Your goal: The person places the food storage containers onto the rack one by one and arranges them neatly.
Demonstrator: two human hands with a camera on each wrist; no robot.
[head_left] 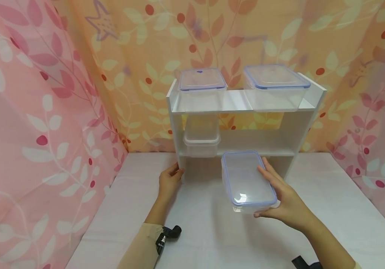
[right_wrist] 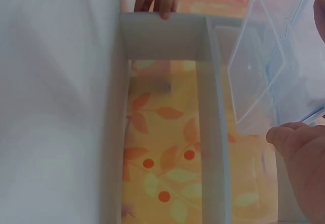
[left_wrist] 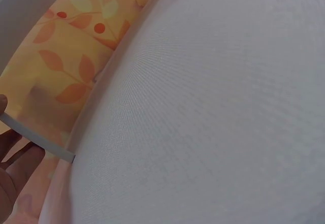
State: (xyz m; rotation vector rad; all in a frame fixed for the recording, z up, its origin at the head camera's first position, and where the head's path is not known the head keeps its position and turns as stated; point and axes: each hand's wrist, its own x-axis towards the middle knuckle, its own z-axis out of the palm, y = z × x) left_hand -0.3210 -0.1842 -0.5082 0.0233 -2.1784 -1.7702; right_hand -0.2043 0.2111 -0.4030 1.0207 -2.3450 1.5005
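Note:
In the head view my right hand [head_left: 285,200] holds a clear plastic food container [head_left: 248,177] with a blue-rimmed lid, tilted and off the table in front of the white shelf [head_left: 239,101]. Thumb and fingers grip its right side; in the right wrist view the see-through container [right_wrist: 259,76] covers part of the shelf. My left hand [head_left: 170,183] is at the shelf's lower left side panel. Seen from the left wrist, that hand [left_wrist: 18,168] pinches the panel's edge [left_wrist: 38,140] between thumb and fingers.
Two blue-rimmed lidded containers, a left one [head_left: 202,80] and a larger right one [head_left: 276,78], stand on the shelf's top. A smaller container [head_left: 202,136] with a whitish lid sits at the middle level's left. Floral curtains [head_left: 138,74] surround the white table [head_left: 196,231].

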